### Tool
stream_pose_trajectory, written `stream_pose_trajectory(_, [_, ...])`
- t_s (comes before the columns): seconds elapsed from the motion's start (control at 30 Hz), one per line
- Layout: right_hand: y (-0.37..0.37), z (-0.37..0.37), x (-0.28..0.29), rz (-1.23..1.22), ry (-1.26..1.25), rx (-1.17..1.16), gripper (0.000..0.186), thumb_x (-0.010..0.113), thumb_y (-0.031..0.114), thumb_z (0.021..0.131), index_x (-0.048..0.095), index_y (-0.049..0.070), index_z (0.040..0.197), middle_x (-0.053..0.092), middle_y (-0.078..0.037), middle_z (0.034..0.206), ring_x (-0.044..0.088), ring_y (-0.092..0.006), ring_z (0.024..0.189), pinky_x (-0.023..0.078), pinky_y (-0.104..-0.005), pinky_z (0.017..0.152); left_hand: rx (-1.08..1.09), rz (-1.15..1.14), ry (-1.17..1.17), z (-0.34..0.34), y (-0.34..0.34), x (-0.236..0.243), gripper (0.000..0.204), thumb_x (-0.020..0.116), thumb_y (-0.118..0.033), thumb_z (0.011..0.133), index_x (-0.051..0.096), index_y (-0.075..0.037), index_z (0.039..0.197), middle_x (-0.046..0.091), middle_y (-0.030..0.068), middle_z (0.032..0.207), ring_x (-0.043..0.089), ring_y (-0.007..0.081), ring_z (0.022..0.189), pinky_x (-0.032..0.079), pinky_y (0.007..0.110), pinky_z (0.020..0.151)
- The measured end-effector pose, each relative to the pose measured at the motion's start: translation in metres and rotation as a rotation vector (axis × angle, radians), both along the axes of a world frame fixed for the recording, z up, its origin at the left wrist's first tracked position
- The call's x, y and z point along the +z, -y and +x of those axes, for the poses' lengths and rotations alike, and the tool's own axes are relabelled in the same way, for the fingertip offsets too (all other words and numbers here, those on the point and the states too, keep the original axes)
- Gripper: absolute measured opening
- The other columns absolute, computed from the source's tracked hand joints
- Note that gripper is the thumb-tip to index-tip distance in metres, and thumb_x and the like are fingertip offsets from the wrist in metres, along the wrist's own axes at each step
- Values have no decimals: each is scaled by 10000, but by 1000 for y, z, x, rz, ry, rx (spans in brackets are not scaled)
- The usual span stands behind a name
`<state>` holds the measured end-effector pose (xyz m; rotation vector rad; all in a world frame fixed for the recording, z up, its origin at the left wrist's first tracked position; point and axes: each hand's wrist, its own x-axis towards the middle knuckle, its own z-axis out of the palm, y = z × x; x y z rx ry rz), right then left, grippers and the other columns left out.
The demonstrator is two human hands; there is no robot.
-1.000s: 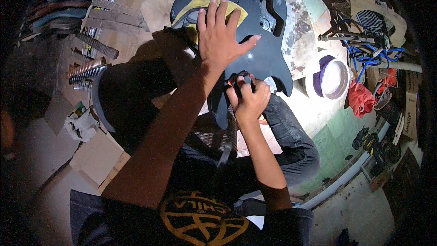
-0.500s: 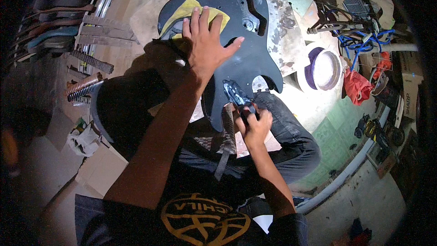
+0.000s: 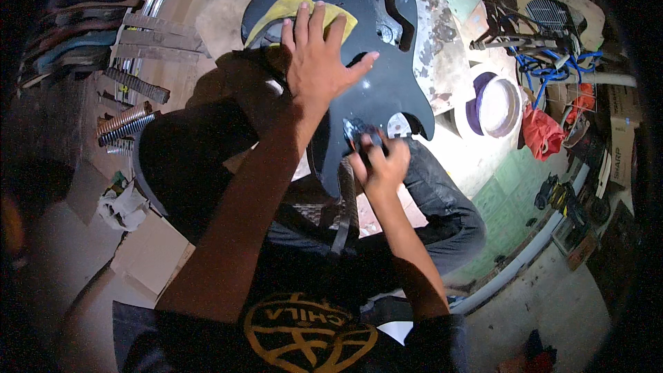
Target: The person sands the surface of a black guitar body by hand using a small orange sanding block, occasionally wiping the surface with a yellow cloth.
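A dark grey guitar body with cut-out cavities lies tilted in front of me above my legs. My left hand rests on its upper left, fingers apart and flat over a yellow cloth. Near the lower part of the body, my right hand grips a small dark tool with a bit of orange, at a glossy patch. The tool's exact kind is hidden by my fingers and blur.
My bent leg is below the body. At right are a white bucket, red bag, blue hoses and clutter. At left lie wooden strips, coiled springs and cardboard.
My right hand with the tool moved down toward me, baring more of the glossy patch, then came partway back up. My left hand stays on the cloth; the view shifted slightly.
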<state>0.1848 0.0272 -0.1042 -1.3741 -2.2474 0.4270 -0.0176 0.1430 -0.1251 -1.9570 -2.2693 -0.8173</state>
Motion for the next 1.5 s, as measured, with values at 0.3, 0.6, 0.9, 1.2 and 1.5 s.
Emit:
stream_pose_trajectory(0.3, [3,-7,-3,-18,40,-35,390,838,352,738,695,163,1048,663,-181,1044,579,-362,876,408,-471,717,23,-19,9,2,0,2,785,739,-667,749,640,-116,1300,499,168,1465,370,387,1436,240,592,1171])
stream_pose_trajectory(0.6, [2,-7,-4,-1,6,-57,335,845,302,717,696,131,963,652,-181,998,568,-367,839,404,-477,700,10,-23,-4,6,2,4,778,742,-665,753,641,-110,1288,506,176,1456,370,395,1433,248,594,1163])
stream_pose_trajectory(0.9, [-3,-9,-7,-20,9,-47,362,847,313,713,681,146,989,661,-188,1029,581,-390,868,426,-490,725,19,-18,0,5,1,3,774,744,-673,747,645,-116,1276,503,173,1456,373,386,1431,253,594,1163])
stream_pose_trajectory(1.2, [-7,-16,-8,-4,22,-68,394,835,336,727,693,171,1056,652,-193,1060,570,-370,858,414,-479,721,14,-5,-8,2,-1,2,782,747,-678,739,644,-124,1281,495,168,1464,366,387,1433,246,606,1159])
stream_pose_trajectory(1.5, [-6,-19,0,4,67,-77,373,834,326,732,690,164,1036,642,-174,1026,563,-369,884,412,-481,724,14,7,-14,3,0,-1,775,718,-680,753,645,-106,1268,498,186,1451,361,379,1435,247,582,1161])
